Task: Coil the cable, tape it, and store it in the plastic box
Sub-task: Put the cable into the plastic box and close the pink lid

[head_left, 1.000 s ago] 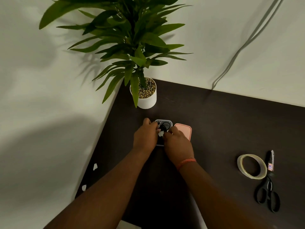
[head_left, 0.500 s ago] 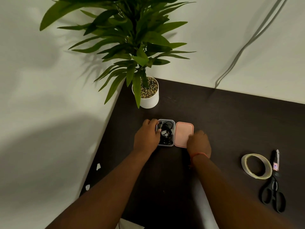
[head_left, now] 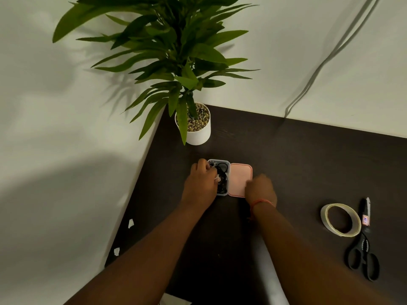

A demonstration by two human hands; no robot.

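1. Nearest, the right hand [head_left: 261, 188] rests with curled fingers on the near right corner of the flat pink plastic lid [head_left: 240, 180]. Whether it pinches the lid's edge or only lies on it, I cannot tell.
2. The lid lies flat on the dark wooden tabletop [head_left: 297, 161], touching the right side of the small clear rectangular plastic box [head_left: 226, 172]. It looks thin, light and a little flexible. I judge it best taken at a corner or long edge, thumb under and fingers on top, since a smooth lid can slide on the table.
3. The left hand [head_left: 201, 183] is cupped against the box's left side, its fingertips reaching over the rim. It appears to steady the box and press the contents down; the exact grip is hidden.
4. The thin black coiled cable [head_left: 222, 177] lies inside the box, near the tabletop's back left corner. It looks light, soft and springy, so loops may lift above the rim. I cannot make out tape on it.
5. Holding the loops down in the middle while the lid goes on seems wise, because the small box is probably light enough to skid or tip.
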